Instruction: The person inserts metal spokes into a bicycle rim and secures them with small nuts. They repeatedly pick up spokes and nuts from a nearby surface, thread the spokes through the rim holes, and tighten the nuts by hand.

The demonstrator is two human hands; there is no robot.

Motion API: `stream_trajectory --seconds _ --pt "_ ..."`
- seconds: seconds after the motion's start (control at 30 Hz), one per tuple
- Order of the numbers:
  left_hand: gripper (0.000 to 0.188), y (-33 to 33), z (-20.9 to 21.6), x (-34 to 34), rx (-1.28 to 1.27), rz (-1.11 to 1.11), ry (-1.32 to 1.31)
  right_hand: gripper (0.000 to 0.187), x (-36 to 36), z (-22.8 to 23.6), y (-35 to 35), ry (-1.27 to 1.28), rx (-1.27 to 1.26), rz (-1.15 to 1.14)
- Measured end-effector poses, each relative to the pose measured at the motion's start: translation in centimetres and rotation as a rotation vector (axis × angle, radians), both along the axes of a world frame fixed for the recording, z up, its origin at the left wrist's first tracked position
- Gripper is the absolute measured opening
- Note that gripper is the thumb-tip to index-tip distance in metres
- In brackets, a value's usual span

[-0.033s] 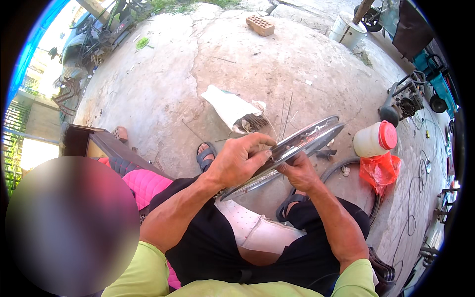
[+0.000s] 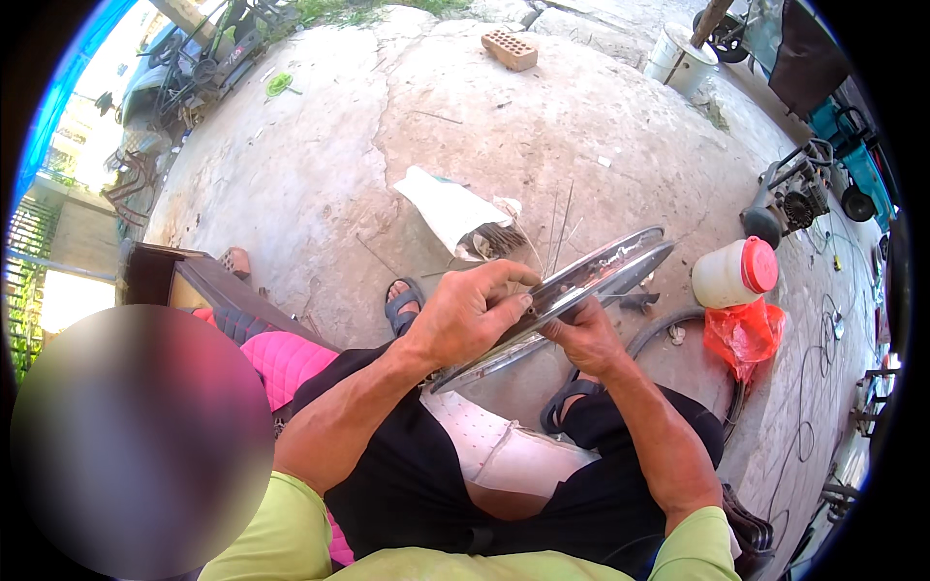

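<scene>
A metal wheel rim [image 2: 612, 254] is held on a slant above my lap, its far end raised to the right. My left hand [image 2: 473, 308] is closed at the rim's near side, thumb and forefinger bent toward each other; what lies between their tips is too small to make out. From below, my right hand [image 2: 588, 334] grips the rim, with part of its fingers hidden behind the metal. Thin wire spokes [image 2: 560, 232] stick up just beyond the rim. On the ground ahead lies a white sack [image 2: 448, 208] with a bundle of thin rods [image 2: 492, 240] showing at its mouth.
To the right stand a whitish jar with a red lid [image 2: 722, 274] and a red plastic bag [image 2: 744, 334]. A black tyre [image 2: 668, 324] lies beside my foot. A perforated brick [image 2: 510, 50] sits farther out. A person, blurred, is at my left near a brown wooden box [image 2: 228, 290].
</scene>
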State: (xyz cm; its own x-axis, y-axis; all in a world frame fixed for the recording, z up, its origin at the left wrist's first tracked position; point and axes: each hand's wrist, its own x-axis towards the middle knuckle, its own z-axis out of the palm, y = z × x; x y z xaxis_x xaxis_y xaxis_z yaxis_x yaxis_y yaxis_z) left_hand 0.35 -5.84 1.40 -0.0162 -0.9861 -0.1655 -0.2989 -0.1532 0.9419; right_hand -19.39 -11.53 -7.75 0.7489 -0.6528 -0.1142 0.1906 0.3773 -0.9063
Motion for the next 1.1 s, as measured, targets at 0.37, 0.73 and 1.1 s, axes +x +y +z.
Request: stream_trajectory --seconds 0.37,0.73,1.1 --pt "0.023 0.02 0.38 -0.07 0.009 0.001 -0.004 0.022 -0.31 -0.45 0.01 -0.008 -0.011 0.011" --pt "0.023 0.01 0.35 -0.06 0.008 -0.001 -0.005 0.024 -0.59 -0.50 0.06 -0.028 0.033 0.010" --pt "0.022 0.00 0.22 0.01 0.009 0.023 -0.012 0.021 -0.06 -0.15 0.48 -0.003 0.005 -0.021"
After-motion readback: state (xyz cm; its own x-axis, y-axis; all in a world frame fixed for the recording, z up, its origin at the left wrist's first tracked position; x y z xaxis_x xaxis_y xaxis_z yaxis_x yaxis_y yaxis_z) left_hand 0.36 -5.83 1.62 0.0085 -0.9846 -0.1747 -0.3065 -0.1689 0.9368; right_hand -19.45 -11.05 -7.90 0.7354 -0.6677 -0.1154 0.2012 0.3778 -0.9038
